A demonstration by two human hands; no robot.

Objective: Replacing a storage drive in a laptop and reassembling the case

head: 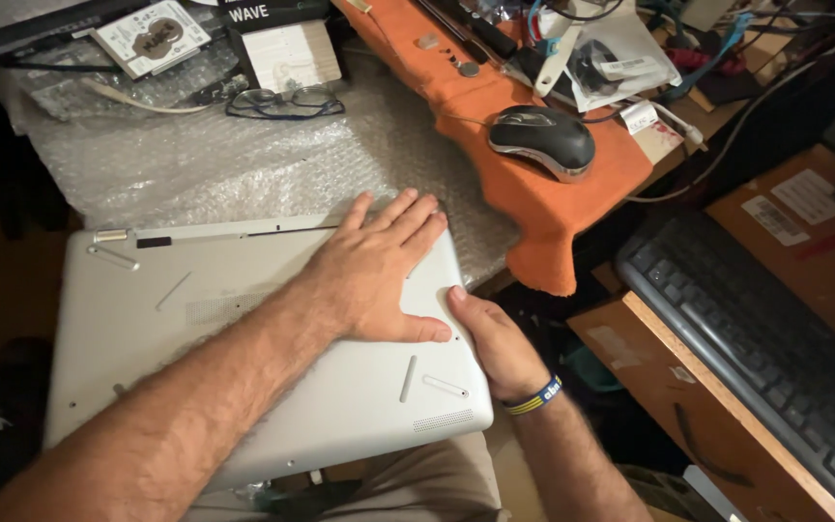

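One laptop (pixel 244 367), one mouse (pixel 541 140), one keyboard (pixel 756 348), one pair of glasses (pixel 285 101).

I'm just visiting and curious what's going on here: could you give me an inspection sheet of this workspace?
Surface: bubble wrap over a desk; orange cloth beside it.
Job's things: silver laptop, underside up, partly overhanging the wrap.
Clutter: computer mouse, eyeglasses, bare hard drive, black keyboard, cardboard box.
Hands: left hand flat on the laptop; right hand gripping its right edge.
Cables: a tangle at the upper right.
Surroundings: dim, crowded room.
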